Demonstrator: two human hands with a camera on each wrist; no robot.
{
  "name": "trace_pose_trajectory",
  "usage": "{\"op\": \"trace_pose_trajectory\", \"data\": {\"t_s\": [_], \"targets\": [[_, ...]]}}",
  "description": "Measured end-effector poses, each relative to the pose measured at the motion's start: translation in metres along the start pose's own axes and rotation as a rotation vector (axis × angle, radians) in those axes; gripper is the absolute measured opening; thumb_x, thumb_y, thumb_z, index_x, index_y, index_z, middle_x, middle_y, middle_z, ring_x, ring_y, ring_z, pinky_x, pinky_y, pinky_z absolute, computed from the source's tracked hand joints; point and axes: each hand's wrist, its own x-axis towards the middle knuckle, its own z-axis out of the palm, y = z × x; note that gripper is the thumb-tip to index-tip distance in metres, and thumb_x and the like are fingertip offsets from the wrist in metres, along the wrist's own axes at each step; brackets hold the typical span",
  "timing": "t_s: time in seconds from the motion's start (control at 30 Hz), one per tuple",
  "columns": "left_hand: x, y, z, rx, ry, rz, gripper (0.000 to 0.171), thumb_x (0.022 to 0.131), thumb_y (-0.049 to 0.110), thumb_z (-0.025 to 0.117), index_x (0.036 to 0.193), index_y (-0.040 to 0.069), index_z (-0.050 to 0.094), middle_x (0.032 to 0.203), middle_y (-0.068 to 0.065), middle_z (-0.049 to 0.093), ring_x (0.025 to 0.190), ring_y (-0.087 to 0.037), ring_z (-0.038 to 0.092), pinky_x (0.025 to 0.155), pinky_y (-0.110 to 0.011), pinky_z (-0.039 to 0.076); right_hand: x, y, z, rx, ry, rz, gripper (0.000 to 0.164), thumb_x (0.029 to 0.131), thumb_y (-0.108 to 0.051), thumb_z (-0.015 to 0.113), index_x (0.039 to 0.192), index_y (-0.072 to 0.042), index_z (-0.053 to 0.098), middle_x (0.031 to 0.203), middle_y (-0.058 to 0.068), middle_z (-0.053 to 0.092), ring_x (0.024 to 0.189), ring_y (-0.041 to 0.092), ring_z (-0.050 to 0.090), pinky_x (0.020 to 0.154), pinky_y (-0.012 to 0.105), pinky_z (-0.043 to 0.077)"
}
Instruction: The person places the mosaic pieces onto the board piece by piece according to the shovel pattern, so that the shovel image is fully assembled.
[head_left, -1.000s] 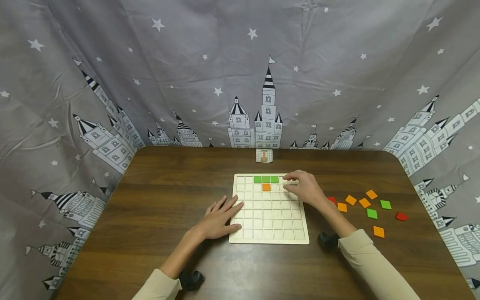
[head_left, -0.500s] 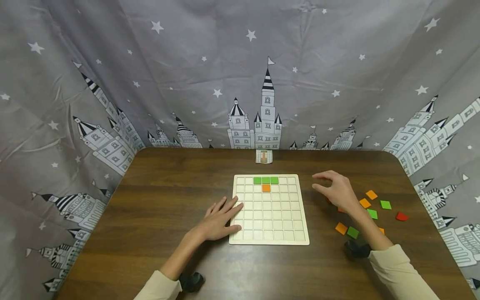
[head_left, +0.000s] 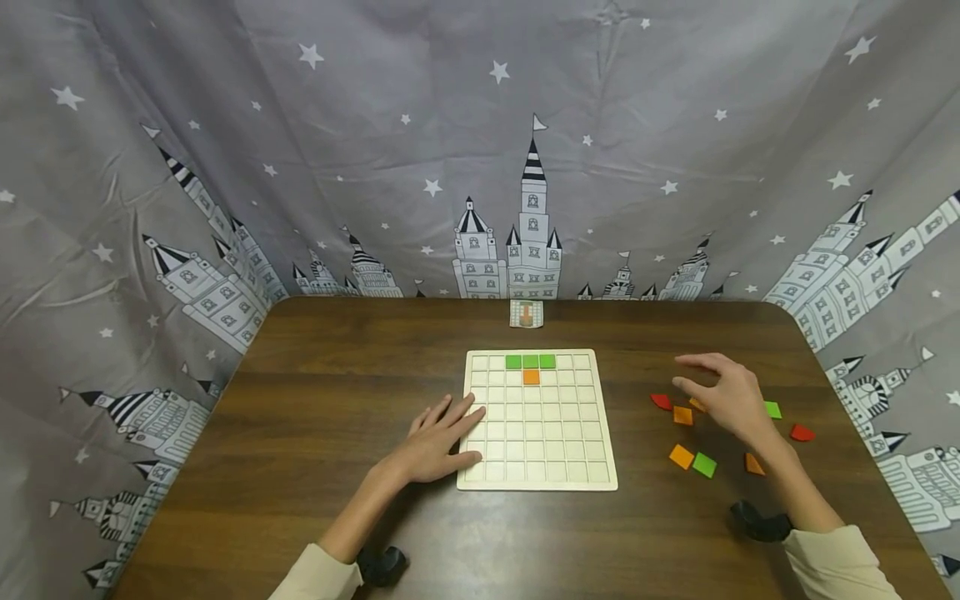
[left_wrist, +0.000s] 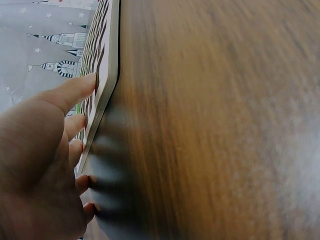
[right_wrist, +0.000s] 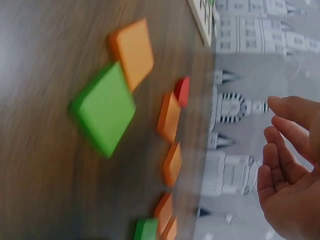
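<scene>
A pale square grid board (head_left: 547, 433) lies on the table, with 3 green tiles (head_left: 531, 362) in its far row and an orange tile (head_left: 531, 377) below the middle one. My left hand (head_left: 435, 442) rests with spread fingers on the board's left edge. In the left wrist view, the fingertips (left_wrist: 89, 84) touch the board's rim (left_wrist: 114, 55). Over the loose tiles on the right hovers my right hand (head_left: 727, 396), fingers loosely bent and nothing between them. Beneath and near it lie an orange tile (head_left: 682, 415), a red piece (head_left: 661, 402) and a green tile (right_wrist: 105, 110); the hand hides some others.
A small printed card (head_left: 527, 314) lies at the table's far edge, behind the board. Nearer the front right are an orange tile (head_left: 681, 456) and a green tile (head_left: 704, 465). Another red piece (head_left: 802, 432) lies farther right. A grey castle-print curtain (head_left: 375, 167) stands behind the table.
My right hand has moved right, from the board's far right corner to above the loose tiles. The left hand stays on the board's edge. The tiles on the board look the same.
</scene>
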Motion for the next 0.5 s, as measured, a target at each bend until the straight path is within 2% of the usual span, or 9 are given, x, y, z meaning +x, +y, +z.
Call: {"op": "trace_pose_trajectory", "data": {"t_s": [0.2,0.5], "targets": [[0.0,-0.001,0.0,-0.011,0.01,0.01,0.068,0.1,0.044,0.057,0.158,0.017,0.033,0.165,-0.008,0.019,0.15,-0.04,0.007,0.112,-0.066,0.007,-0.009,0.022,-0.017,-0.015,0.03,0.054,0.04,0.095,-0.022,0.07,0.125,0.004,0.066,0.125,0.031,0.06,0.114,0.052,0.052,0.087,0.066,0.04],[-0.001,-0.001,0.001,-0.013,0.003,0.012,0.069,0.1,0.045,0.057,0.158,0.017,0.033,0.165,-0.008,0.02,0.149,-0.041,0.008,0.111,-0.066,0.009,-0.02,0.06,-0.03,-0.056,0.067,0.217,0.046,0.098,-0.028,0.066,0.128,0.007,0.062,0.118,0.032,0.064,0.107,0.053,0.056,0.085,0.064,0.04]]}}
